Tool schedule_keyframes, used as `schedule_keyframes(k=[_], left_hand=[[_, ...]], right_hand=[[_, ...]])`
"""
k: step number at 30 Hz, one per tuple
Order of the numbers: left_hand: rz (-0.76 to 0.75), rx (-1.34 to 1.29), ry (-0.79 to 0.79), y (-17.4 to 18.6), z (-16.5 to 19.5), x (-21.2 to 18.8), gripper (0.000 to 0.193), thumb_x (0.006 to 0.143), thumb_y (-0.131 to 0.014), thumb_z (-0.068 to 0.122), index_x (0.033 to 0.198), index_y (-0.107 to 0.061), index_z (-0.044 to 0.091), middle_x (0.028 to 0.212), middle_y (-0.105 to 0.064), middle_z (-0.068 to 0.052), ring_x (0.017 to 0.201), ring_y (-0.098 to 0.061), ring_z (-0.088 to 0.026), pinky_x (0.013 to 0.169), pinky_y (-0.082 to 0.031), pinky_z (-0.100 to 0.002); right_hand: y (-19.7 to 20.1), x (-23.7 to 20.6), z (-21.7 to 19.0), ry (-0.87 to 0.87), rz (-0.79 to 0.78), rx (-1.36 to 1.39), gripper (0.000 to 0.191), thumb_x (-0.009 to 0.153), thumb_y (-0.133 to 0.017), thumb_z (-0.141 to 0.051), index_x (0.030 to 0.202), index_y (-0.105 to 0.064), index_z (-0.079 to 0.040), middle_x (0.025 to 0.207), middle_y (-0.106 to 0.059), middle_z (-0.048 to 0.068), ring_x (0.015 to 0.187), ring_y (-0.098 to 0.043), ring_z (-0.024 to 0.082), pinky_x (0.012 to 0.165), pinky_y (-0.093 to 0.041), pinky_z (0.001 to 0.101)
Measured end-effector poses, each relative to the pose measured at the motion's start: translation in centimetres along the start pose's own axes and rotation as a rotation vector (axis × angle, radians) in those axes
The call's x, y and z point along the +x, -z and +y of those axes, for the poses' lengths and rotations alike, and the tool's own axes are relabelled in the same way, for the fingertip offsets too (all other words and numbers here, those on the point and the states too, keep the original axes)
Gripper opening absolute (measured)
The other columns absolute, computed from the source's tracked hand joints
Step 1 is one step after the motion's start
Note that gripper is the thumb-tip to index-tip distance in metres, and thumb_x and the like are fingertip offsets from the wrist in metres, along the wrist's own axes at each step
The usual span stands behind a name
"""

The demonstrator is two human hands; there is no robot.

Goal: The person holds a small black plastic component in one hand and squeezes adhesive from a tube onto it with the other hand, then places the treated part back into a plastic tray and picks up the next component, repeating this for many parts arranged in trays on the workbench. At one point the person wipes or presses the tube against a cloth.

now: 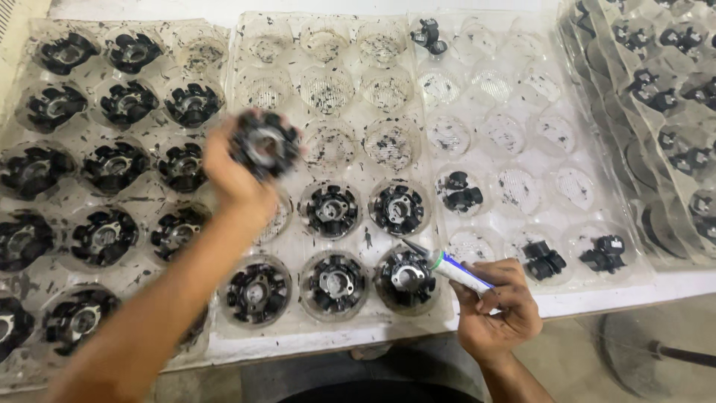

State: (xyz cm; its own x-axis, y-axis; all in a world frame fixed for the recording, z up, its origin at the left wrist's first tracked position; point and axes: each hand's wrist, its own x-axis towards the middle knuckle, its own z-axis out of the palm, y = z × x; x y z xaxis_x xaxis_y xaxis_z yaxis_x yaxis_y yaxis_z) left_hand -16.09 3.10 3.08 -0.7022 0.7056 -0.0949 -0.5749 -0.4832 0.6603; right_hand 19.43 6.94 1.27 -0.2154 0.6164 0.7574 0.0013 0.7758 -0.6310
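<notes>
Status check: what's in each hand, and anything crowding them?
Left hand gripping black round part, lifted above clear tray. Right hand holding tube, nozzle at filled pocket's part. Nothing in the way.

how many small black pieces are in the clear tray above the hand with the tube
4 small black pieces: one top-left, one lower in the left column, two in the bottom row. None looks hidden.

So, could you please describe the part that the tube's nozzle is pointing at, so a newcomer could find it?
Start at the middle clear plastic tray and follow its front row to the rightmost pocket. The black round part there sits beside the right hand. Alone among its neighbours, it has the tip of the white tube at it.
</notes>
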Motion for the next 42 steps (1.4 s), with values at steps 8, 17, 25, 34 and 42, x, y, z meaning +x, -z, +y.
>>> schedule_keyframes(k=[8,17,25,34,42], left_hand=[[0.325,0.334,-0.604,10.6,5.6,23.7,0.036,0.099,-0.056,0.038,0.117,-0.057,0.006,0.100,-0.060,-0.007,0.082,-0.064,-0.020,0.069,-0.054,-0.039],[0.229,1.531,-0.814,11.2,5.7,29.0,0.015,0.102,-0.063,0.015,0.106,-0.078,0.012,0.100,-0.074,-0.009,0.087,-0.072,-0.022,0.071,-0.056,-0.038],[0.507,1.938,-0.376,11.3,12.1,26.6,0.032,0.107,-0.056,0.026,0.118,-0.066,-0.003,0.109,-0.072,-0.026,0.094,-0.070,-0.042,0.087,-0.057,-0.054],[0.481,2.646,-0.466,16.1,11.7,27.3,0.086,0.106,-0.032,0.077,0.119,-0.078,0.006,0.161,-0.036,-0.029,0.150,-0.009,-0.054,0.114,0.000,-0.074],[0.421,2.077,-0.048,9.9,13.1,23.7,0.078,0.103,-0.047,0.066,0.149,-0.047,0.003,0.161,-0.020,-0.037,0.144,-0.021,-0.058,0.119,-0.014,-0.063]], right_hand=[[1.4,-5.0,2.5,-0.170,0.002,-0.146,0.046,0.071,-0.085,0.006,0.079,-0.043,-0.011,0.093,-0.071,0.016,0.082,-0.067,0.024,0.072,-0.054,0.0316],[4.8,-8.6,7.4,-0.099,-0.192,-0.138,0.034,0.067,-0.086,-0.001,0.083,-0.058,-0.012,0.085,-0.071,0.009,0.076,-0.072,0.018,0.069,-0.058,0.0292],[4.5,-9.0,6.9,-0.229,-0.255,-0.244,0.027,0.069,-0.083,-0.002,0.083,-0.063,-0.013,0.086,-0.070,0.009,0.078,-0.072,0.019,0.068,-0.061,0.0300],[2.8,-10.0,6.2,-0.104,-0.083,0.118,0.035,0.087,-0.077,-0.004,0.097,-0.048,-0.019,0.106,-0.067,0.011,0.089,-0.072,0.021,0.077,-0.068,0.0333],[5.9,-10.5,8.2,0.091,-0.273,-0.309,0.033,0.069,-0.090,-0.005,0.089,-0.067,-0.017,0.091,-0.076,0.013,0.082,-0.078,0.025,0.072,-0.064,0.0330]])
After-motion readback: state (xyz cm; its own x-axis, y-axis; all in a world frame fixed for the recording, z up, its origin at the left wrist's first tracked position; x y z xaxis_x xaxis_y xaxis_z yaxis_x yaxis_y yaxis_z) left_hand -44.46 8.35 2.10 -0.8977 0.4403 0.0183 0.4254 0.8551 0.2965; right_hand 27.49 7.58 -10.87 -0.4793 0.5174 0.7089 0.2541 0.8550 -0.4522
